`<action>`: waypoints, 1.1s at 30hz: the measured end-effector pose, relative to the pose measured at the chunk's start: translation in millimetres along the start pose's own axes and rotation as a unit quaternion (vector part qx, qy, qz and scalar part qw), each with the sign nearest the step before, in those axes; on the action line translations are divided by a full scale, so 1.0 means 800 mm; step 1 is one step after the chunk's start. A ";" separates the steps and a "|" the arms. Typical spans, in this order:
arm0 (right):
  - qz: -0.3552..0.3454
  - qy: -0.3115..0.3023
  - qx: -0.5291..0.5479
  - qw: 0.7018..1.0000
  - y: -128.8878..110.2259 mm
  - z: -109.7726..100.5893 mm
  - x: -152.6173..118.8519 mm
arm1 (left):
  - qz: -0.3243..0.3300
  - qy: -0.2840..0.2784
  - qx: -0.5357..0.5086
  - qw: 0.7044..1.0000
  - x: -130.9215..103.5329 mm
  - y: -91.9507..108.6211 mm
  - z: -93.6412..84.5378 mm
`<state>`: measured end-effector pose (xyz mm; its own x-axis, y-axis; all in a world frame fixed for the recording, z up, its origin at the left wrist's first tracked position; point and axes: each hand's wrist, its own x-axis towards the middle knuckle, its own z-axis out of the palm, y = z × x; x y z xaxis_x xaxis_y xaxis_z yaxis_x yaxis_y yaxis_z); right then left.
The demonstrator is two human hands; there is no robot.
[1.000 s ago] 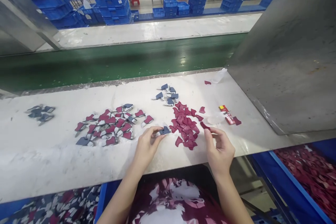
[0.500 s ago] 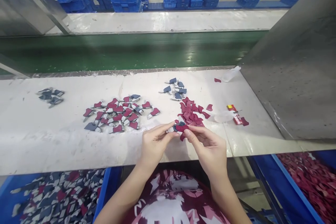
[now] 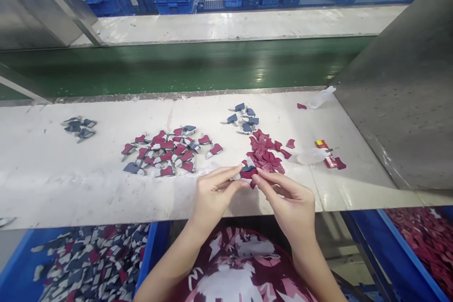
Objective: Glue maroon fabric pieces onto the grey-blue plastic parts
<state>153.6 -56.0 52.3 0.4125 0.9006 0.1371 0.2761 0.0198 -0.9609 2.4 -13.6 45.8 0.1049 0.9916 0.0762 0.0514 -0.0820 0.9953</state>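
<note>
Between my fingertips, over the near part of the white table, is a small grey-and-navy plastic part. My left hand pinches its left end. With thumb and fingers, my right hand grips a dark red flat piece against the part's face. Just beyond my hands lies a pile of loose dark red pieces. Several navy-faced parts sit behind that pile. To the left is a heap of parts with red faces. The exact contact under my fingertips is hidden.
A clear squeeze bottle lies by a red-yellow packet; another clear bottle is farther back. Blue bins with parts stand below the table edge. A metal panel rises at right; a green conveyor belt runs behind.
The view has shifted slightly, so the table's contents appear farther right. My hands stay together at the same part, and the red piece now sits more along its near side.
</note>
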 end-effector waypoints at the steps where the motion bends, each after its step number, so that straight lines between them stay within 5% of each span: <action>1: -0.014 -0.004 -0.006 1.000 0.000 0.000 -0.001 | -0.002 -0.002 0.002 1.000 0.000 0.001 0.000; 11: -0.098 0.016 -0.042 0.994 0.000 0.005 -0.007 | -0.035 0.027 -0.056 0.997 0.001 0.006 0.011; 16: -0.039 0.029 -0.003 0.999 -0.001 0.006 -0.001 | -0.041 0.020 -0.030 0.999 0.001 0.008 0.009; 21: 0.047 -0.075 0.093 0.992 0.008 0.003 0.008 | -0.014 -0.008 -0.008 1.000 -0.002 0.009 0.009; 33: 0.083 -0.097 0.239 0.963 0.014 0.000 0.013 | -0.066 -0.007 -0.119 0.991 -0.003 0.015 0.016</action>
<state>161.0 -46.0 42.9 0.2332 0.9720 -0.0303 -0.2299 0.0248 -0.9729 15.4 -18.4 56.9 0.1277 0.9903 -0.0540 -0.1696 0.0755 0.9826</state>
